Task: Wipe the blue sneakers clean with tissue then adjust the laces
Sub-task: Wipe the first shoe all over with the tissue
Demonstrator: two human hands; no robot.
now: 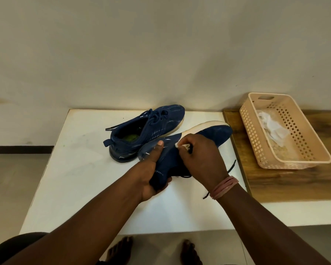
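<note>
Head view. White-topped bench (69, 188) against a pale wall; a wood-grain surface (295, 178) adjoins it on the right.

Two dark blue mesh sneakers with white soles. The far sneaker (141, 131) sits upright on the bench, laces in place, one lace end trailing left. The near sneaker (208, 134) is tipped on its side, heel toward the person, toe pointing to the bench's right edge, white sole facing away.

Left hand (153, 175) curled round the near sneaker's heel end, thumb laid along the upper, steadying it. Right hand (201, 159) pinches a small wad of white tissue (182, 145) and presses it on the upper just below the sole line. Loose black lace ends (230, 167) hang out beside the right wrist, which wears pink thread bands (225, 186).

Peach perforated plastic basket (287, 131) on the wood surface, crumpled white tissue inside.

Judgement: wiping stage, near sneaker in hand; laces not yet attended. Next likely calls for working the tissue toward the toe, turning the sneaker to reach the other side, grip kept firm at the heel.
</note>
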